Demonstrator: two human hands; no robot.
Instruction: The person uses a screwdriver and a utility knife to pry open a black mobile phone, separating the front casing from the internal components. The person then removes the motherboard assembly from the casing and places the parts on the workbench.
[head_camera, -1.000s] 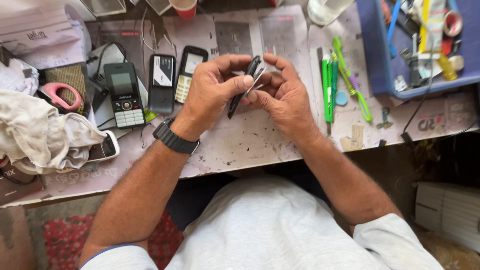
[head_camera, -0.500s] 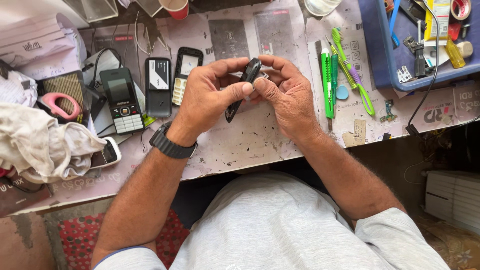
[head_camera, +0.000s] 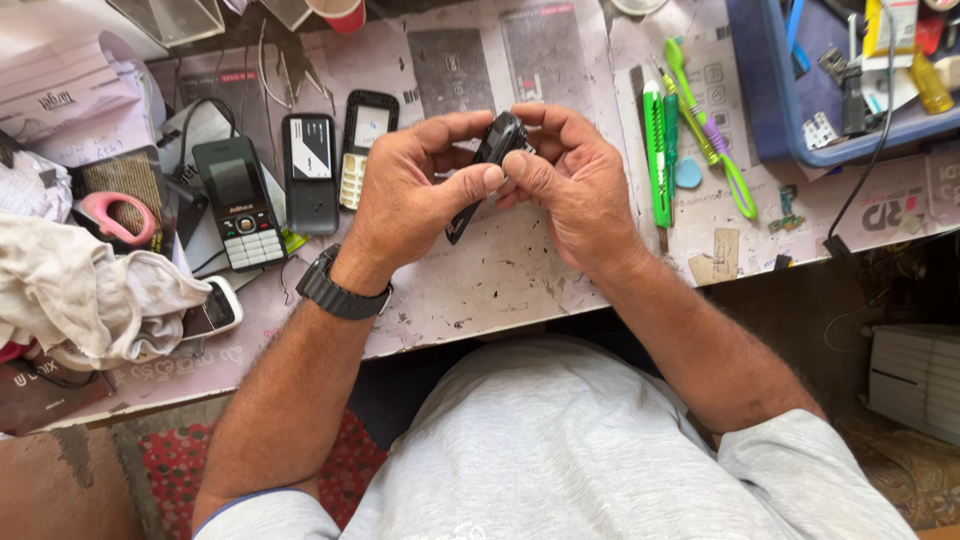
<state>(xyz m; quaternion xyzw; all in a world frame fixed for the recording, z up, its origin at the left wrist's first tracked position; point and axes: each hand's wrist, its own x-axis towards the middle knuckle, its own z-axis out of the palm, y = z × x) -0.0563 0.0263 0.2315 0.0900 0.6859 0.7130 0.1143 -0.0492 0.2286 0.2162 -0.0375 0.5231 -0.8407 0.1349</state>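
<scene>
Both my hands hold a small black phone (head_camera: 497, 140) edge-on above the worn workbench (head_camera: 500, 280). My left hand (head_camera: 415, 195), with a black watch on the wrist, grips its lower half, thumb pressed against the side. My right hand (head_camera: 570, 180) pinches the upper end between thumb and fingers. Most of the phone is hidden by my fingers. To the left lie a black keypad phone (head_camera: 236, 200), a phone with its back off (head_camera: 309, 172) and an empty phone front frame (head_camera: 367, 145).
A green utility knife (head_camera: 655, 150), a green toothbrush (head_camera: 705, 130) and a blue pick (head_camera: 688, 172) lie to the right. A blue tray (head_camera: 775, 110) of tools stands at the far right. A crumpled white cloth (head_camera: 80, 295) and a pink tape dispenser (head_camera: 115, 215) sit on the left.
The view has shifted slightly. My hands have turned the black phone more upright and closed tighter around it; it stays held in both.
</scene>
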